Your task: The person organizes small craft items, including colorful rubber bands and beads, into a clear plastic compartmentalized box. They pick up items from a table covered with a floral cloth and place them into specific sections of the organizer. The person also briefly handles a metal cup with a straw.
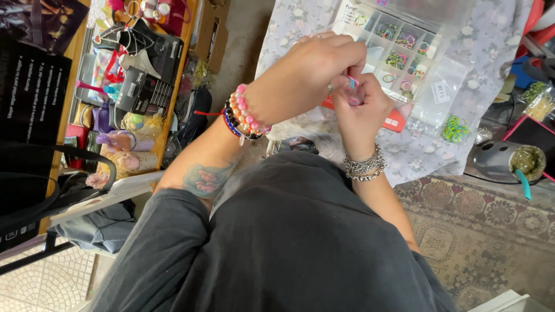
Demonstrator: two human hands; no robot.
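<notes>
Hands are meeting above the floral-clothed tabletop (428,144), left hand (306,72) and right hand (361,112) both pinching closed on a small pink band (352,81) near the clear compartment box (399,43).

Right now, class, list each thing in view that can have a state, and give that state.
Left hand: fingers pinching small coloured bands.
Right hand: fingers closed on the same bands.
Compartment box: lid open, bands sorted inside.
Clear bag: lying flat on the floral cloth.
Green bands: loose on the cloth.

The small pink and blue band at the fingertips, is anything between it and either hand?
Nothing visible. Both the left hand and the right hand already meet at the pink and blue band, pinching it above the compartment box.
</notes>
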